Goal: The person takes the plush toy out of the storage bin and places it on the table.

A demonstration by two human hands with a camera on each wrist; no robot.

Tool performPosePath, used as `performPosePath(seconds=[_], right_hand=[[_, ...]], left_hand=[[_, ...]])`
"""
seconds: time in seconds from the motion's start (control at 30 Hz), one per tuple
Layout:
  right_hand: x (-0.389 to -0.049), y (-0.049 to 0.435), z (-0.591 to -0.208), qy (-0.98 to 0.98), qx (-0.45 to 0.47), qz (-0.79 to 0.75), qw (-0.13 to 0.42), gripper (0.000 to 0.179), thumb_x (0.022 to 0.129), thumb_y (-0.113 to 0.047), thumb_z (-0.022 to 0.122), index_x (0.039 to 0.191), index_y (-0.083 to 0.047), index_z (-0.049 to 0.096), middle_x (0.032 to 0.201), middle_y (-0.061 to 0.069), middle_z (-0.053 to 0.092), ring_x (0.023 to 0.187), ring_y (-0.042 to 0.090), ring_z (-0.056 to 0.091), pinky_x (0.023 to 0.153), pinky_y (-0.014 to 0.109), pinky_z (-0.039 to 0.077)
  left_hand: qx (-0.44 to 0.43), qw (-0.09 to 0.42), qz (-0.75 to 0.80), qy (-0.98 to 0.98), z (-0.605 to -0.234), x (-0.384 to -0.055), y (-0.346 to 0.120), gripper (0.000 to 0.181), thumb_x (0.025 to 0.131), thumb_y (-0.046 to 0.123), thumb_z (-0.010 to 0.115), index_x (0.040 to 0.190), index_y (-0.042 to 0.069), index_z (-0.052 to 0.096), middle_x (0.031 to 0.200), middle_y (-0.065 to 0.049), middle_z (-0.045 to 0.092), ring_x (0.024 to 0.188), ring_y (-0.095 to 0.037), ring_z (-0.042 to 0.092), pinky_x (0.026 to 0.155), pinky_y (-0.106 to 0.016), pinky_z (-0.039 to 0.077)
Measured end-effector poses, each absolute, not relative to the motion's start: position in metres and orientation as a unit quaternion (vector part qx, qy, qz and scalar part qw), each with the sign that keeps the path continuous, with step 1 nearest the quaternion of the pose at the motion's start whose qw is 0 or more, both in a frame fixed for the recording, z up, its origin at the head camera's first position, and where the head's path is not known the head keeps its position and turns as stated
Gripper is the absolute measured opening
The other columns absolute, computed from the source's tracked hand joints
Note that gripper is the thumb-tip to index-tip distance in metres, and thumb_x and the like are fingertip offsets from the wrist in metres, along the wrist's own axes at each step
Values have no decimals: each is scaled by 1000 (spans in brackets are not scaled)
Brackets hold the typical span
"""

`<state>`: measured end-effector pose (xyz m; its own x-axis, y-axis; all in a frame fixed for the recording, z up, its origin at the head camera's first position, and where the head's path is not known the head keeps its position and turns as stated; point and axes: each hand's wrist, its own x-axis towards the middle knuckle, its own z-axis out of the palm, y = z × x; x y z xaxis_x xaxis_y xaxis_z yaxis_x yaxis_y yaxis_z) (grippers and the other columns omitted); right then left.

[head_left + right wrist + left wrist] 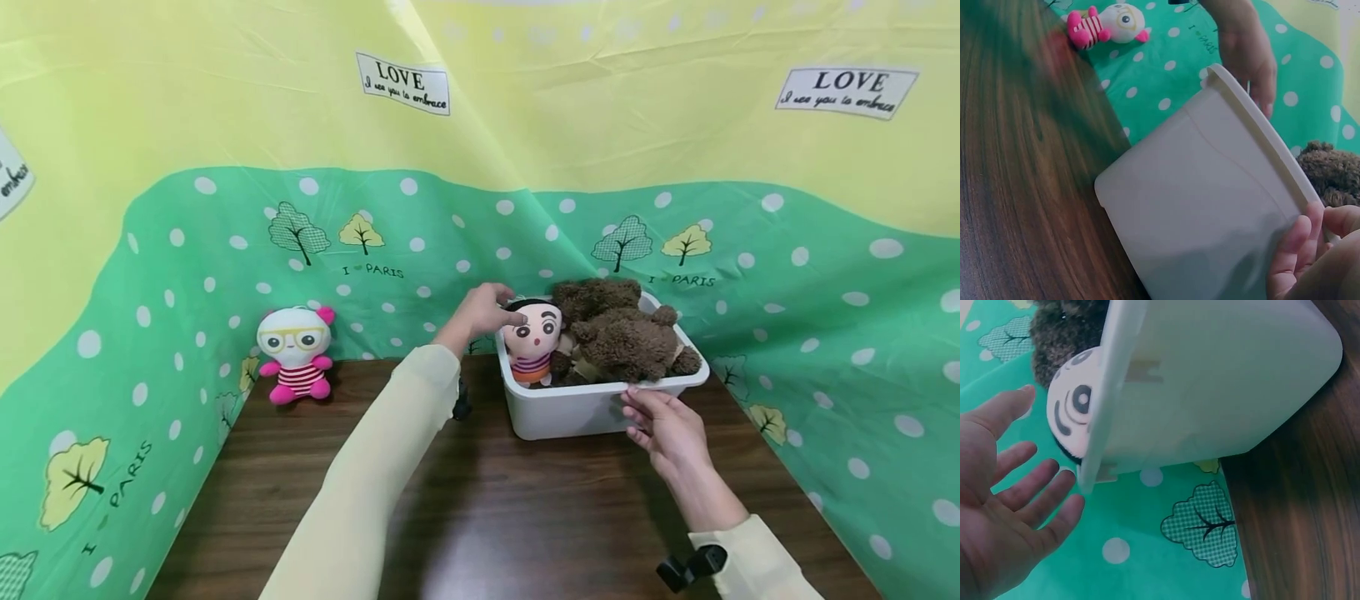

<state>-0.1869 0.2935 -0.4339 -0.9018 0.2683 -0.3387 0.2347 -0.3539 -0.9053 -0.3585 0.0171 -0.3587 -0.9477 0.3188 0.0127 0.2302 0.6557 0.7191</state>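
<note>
A white plastic bin (570, 414) stands at the back right of the table. In its left end a cartoon-boy plush doll (536, 335) sits upright, beside brown teddy bears (628, 340) heaped in the rest of the bin. My left hand (482, 314) is at the bin's left end, by the doll's head. The left wrist view shows that hand (1007, 506) with fingers spread and apart from the doll. My right hand (672, 435) pinches the bin's front rim, thumb over the top and fingers outside, as the right wrist view also shows.
A pink and white plush toy (296, 357) with yellow glasses sits at the back left of the dark wooden table (517, 517). Green and yellow printed cloth (450, 208) hangs behind and along both sides, close to the bin's back.
</note>
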Motion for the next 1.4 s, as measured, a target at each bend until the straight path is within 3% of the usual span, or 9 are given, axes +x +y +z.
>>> performPosePath(seconds=[0.3, 0.63, 1.0, 1.4], right_hand=[[-186, 292, -431, -568, -223, 792, 11, 7, 97, -25, 74, 91, -22, 72, 87, -13, 78, 75, 3, 69, 64, 24, 56], [-186, 291, -431, -569, -220, 792, 10, 7, 97, -26, 74, 92, -21, 72, 88, -12, 78, 76, 3, 69, 64, 24, 55], [-187, 291, -430, -563, -219, 797, 13, 8, 97, -24, 73, 89, -21, 72, 87, -12, 78, 74, 4, 69, 62, 24, 55], [-188, 292, -433, -561, -226, 796, 14, 9, 98, -24, 73, 89, -21, 72, 87, -12, 78, 75, 4, 68, 62, 24, 55]], left_hand=[[142, 51, 368, 918, -364, -359, 28, 59, 91, 28, 80, 142, 6, 60, 143, -10, 62, 132, -26, 57, 107, -41, 50], [145, 28, 343, 928, -374, -363, 35, 64, 87, 24, 84, 144, 11, 60, 144, -7, 60, 133, -25, 55, 108, -39, 50], [182, -20, 319, 930, -383, -364, 39, 50, 90, 23, 82, 137, 15, 66, 135, -6, 64, 122, -24, 59, 103, -39, 52], [209, -40, 345, 914, -375, -363, 37, 42, 93, 23, 78, 133, 15, 69, 133, -4, 65, 122, -21, 60, 100, -35, 53]])
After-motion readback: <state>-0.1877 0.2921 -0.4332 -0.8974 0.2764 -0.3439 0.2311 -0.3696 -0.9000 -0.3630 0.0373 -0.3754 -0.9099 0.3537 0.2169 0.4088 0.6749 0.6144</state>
